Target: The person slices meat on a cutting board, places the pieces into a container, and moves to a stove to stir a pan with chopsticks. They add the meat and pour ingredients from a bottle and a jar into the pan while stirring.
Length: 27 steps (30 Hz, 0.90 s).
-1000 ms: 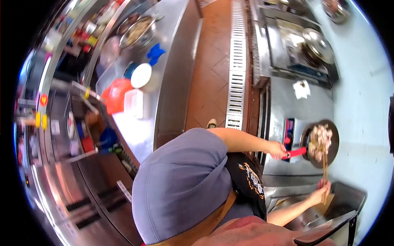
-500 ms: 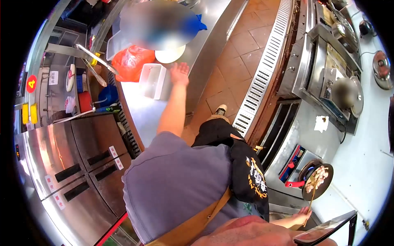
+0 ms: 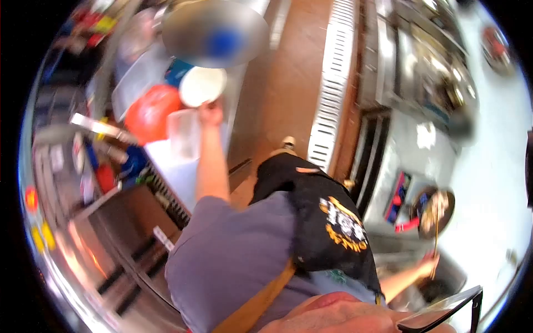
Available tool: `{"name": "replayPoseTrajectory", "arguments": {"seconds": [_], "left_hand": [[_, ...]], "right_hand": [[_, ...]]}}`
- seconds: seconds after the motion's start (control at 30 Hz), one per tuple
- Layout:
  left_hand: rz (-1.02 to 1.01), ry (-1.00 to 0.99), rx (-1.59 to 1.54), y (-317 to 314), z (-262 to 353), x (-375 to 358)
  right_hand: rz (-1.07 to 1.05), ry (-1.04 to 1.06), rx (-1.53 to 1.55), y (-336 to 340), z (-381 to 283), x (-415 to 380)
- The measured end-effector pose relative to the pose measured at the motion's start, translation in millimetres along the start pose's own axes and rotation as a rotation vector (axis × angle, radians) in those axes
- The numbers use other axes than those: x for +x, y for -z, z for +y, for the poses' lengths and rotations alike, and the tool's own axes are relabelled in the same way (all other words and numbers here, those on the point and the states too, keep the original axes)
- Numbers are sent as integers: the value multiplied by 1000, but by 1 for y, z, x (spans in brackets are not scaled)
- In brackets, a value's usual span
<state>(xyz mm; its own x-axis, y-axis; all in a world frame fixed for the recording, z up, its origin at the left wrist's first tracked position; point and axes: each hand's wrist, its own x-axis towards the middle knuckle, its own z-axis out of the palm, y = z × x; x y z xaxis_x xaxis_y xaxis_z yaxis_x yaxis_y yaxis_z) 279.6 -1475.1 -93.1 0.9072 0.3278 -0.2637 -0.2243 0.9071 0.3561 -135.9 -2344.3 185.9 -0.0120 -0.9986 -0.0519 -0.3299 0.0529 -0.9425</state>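
Observation:
My left hand is at the near edge of a round white plate, its fingers closed on the rim. Beside that hand stands a white rectangular container, and a bulging red plastic bag lies just past it. On the other side, my right hand is closed around a pair of chopsticks. Their tips point into a dark frying pan with a red handle, which holds pale pieces of food. Motion blur softens both hands.
A steel counter carries the plate and bag. Steel cabinets stand at the lower left. A brown tiled floor and a white slotted drain grate run between counter and stoves. A blurred patch covers the top.
My left hand was open beside the white container and now grips the plate's rim. My right hand still has the chopsticks at the pan. The whole view has shifted and blurred.

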Motion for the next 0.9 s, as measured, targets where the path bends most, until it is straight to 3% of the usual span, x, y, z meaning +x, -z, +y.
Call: {"name": "replayPoseTrajectory", "arguments": {"seconds": [0.03, 0.07, 0.1, 0.17, 0.2, 0.23, 0.3, 0.33, 0.43, 0.57, 0.63, 0.7, 0.83, 0.9], "left_hand": [[51, 46, 63, -18, -1, -7], [-136, 127, 69, -40, -8, -21], [104, 181, 38, -48, -6, -22], [-233, 422, 32, -30, 6, -6], [-142, 442, 30, -27, 10, 0], [113, 210, 217, -66, -12, -19], [-36, 272, 288, -78, -35, -31], [-13, 208, 421, -113, -50, -54], [-149, 323, 440, -139, -86, -69], [-194, 426, 515, -187, -173, -122], [-300, 582, 540, -203, -213, -136], [-388, 667, 538, -231, -262, -170], [-481, 824, 565, -272, -359, -238], [-511, 925, 593, -290, -402, -272]], "right_hand": [[-3, -20, 6, -16, -19, -32], [-51, -25, 8, 2, 11, 11], [-45, 47, 130, 13, 34, 27], [56, 61, 120, 12, 18, 10], [98, 148, 9, 5, -3, -15], [82, 212, 45, 11, -7, -21], [79, 268, 89, 14, 2, 2], [20, 331, 35, 14, 5, -11], [-132, 217, -95, 7, 0, -28], [-76, 246, 112, 16, -6, 5], [-250, 351, 114, -2, 5, 15], [-292, 266, 14, -2, 22, 20], [-170, 130, 104, 39, 9, 33], [-125, 159, 151, 36, 8, 41]]}}
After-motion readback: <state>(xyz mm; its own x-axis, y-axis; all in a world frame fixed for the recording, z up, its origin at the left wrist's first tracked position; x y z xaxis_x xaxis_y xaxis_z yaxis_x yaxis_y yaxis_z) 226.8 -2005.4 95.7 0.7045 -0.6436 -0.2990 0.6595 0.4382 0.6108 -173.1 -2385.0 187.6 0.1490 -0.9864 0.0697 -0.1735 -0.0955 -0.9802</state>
